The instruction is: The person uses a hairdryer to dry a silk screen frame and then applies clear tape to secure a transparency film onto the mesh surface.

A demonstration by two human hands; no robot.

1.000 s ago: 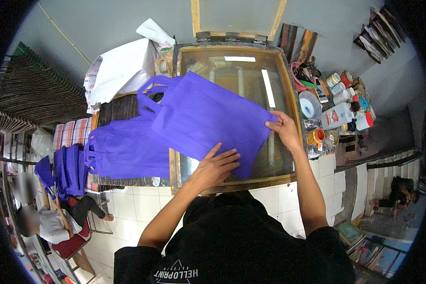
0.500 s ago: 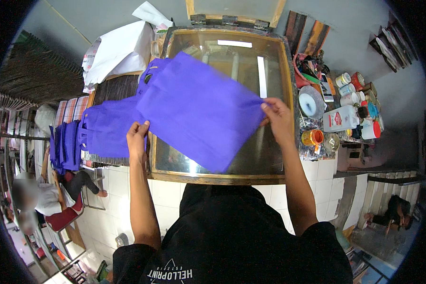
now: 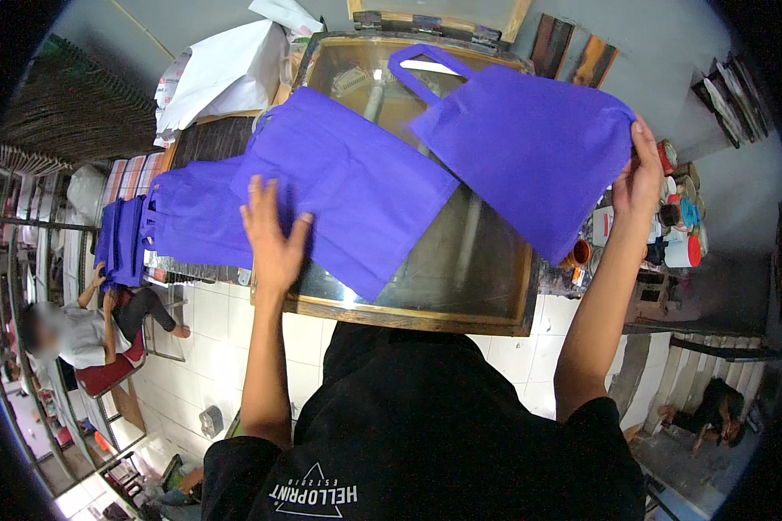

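A purple cloth bag is raised over the right half of the glass-topped table, its handle loop trailing at the upper left. My right hand grips this bag by its right edge. Another purple bag lies flat and slanted over the left part of the glass. Fingers spread, my left hand is over that bag's lower left side; whether it touches the cloth I cannot tell. Beside it on the left, more purple bags overlap in a pile.
Metal hinges line the table's far edge. Paint jars and a red-capped bottle crowd the right side, partly behind the raised bag. White paper lies at the back left. A seated person handles purple bags at far left; another person is at lower right.
My right hand has lifted one bag off and carried it to the right, uncovering another bag beneath. My left hand has let go of the cloth and spread its fingers.
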